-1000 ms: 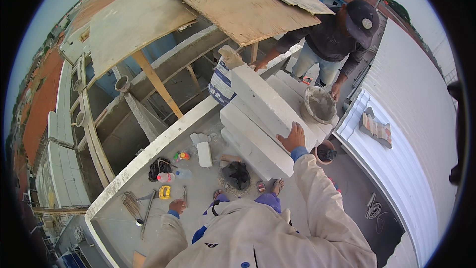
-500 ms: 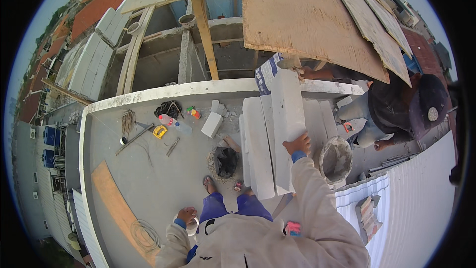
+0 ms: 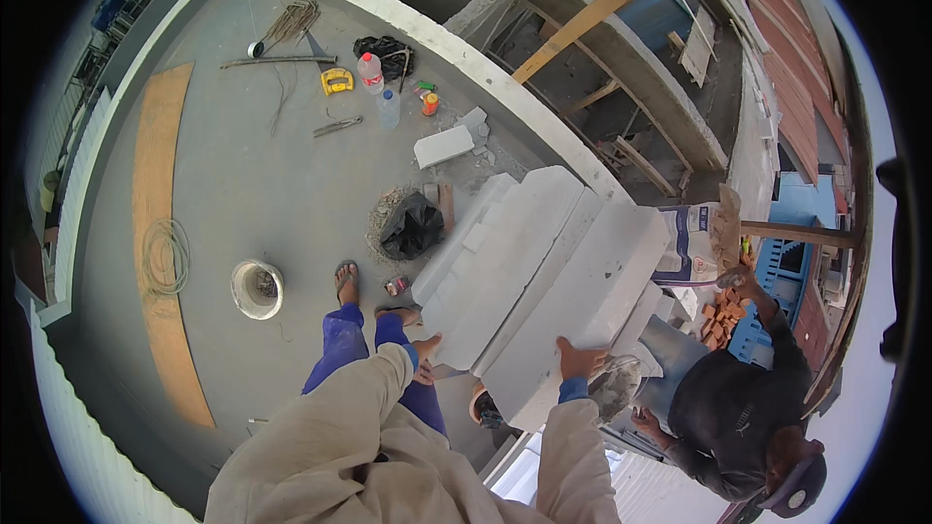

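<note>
Long white lightweight concrete blocks (image 3: 510, 252) lie side by side in a stack in front of me. My right hand (image 3: 581, 359) grips the near end of the rightmost large block (image 3: 573, 301), thumb on its face and fingers over its right edge. At the stack's near left corner is my left hand (image 3: 424, 359), thumb and fingers apart; whether it touches the block cannot be made out. A mortar-crusted bucket (image 3: 621, 390) stands just right of my right hand, partly covered. To the left of my feet, a white bucket (image 3: 257, 289) sits on the floor with something grey inside.
A person in dark clothes (image 3: 743, 408) bends at the right, one hand beside a paper sack (image 3: 691, 245). A black bag (image 3: 412, 225), bottles (image 3: 370, 73), a yellow tool (image 3: 337, 81) and an orange board (image 3: 160, 233) lie on the floor. A low wall (image 3: 417, 24) edges open wall frames beyond.
My view has swung to the right. My left hand has left the white bucket and come over to the blocks. The right hand stays on a block, which now lies lower among the others.
</note>
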Demonstrator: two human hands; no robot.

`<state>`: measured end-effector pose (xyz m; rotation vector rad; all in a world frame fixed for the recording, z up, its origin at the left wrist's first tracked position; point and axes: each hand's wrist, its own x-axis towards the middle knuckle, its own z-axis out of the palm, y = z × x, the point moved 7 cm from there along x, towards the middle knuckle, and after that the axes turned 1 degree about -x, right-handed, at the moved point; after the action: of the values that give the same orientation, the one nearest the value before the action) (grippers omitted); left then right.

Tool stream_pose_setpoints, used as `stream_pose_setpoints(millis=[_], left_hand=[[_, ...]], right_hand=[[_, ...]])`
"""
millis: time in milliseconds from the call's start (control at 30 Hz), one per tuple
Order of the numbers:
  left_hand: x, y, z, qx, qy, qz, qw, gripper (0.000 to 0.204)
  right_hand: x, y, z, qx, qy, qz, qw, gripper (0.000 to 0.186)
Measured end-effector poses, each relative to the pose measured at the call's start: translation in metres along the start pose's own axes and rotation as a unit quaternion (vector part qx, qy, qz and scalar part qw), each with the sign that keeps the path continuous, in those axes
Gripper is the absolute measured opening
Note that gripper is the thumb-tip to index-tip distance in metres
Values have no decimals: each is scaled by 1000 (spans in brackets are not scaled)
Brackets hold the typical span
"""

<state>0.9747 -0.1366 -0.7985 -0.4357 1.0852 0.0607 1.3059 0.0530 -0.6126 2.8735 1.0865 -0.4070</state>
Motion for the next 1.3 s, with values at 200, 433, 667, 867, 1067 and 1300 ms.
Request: stream_pose_setpoints(millis=[200, 433, 667, 867, 1067, 1300], left_hand=[[75, -36, 52, -455, -8, -31, 890, 95], [61, -19, 59, -621, -117, 46, 774, 72], [46, -4, 28, -551, -64, 33, 831, 65], [74, -8, 12, -425, 43, 104, 898, 69], [-15, 75, 24, 198, 472, 430, 744, 77], [-59, 199, 195, 462, 370, 479, 649, 94]], right_hand=[[6, 4, 0, 28, 21, -94, 995, 132], [-5, -4, -8, 70, 9, -100, 993, 128], [-12, -11, -12, 59, 2, -65, 996, 130], [-10, -6, -7, 22, 21, -50, 998, 132], [-6, -2, -3, -40, 49, -52, 997, 131], [-6, -3, -2, -19, 16, -32, 999, 135]])
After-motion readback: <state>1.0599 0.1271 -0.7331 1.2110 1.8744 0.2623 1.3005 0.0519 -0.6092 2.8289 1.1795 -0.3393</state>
